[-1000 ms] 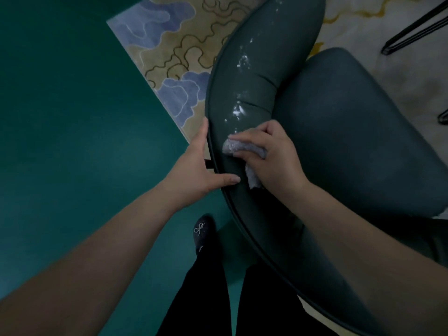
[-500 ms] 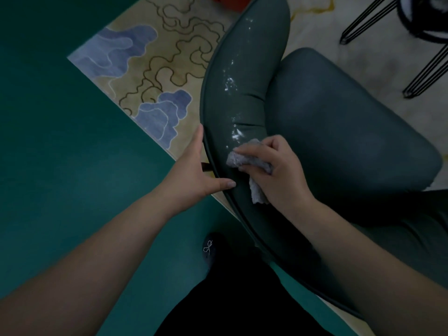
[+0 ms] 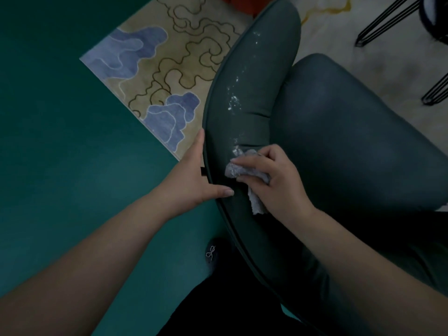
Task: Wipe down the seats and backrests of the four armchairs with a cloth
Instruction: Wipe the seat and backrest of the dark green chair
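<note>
Armchair backrest (image 3: 244, 76): white specks above cloth.
Right hand (image 3: 278, 180): presses bunched cloth (image 3: 236, 169) on backrest.
Left hand (image 3: 191, 180): spread, clasping backrest's edge.

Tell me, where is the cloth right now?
The cloth is bunched under the right hand, pressed on the armchair's backrest, just below the white specks.
</note>
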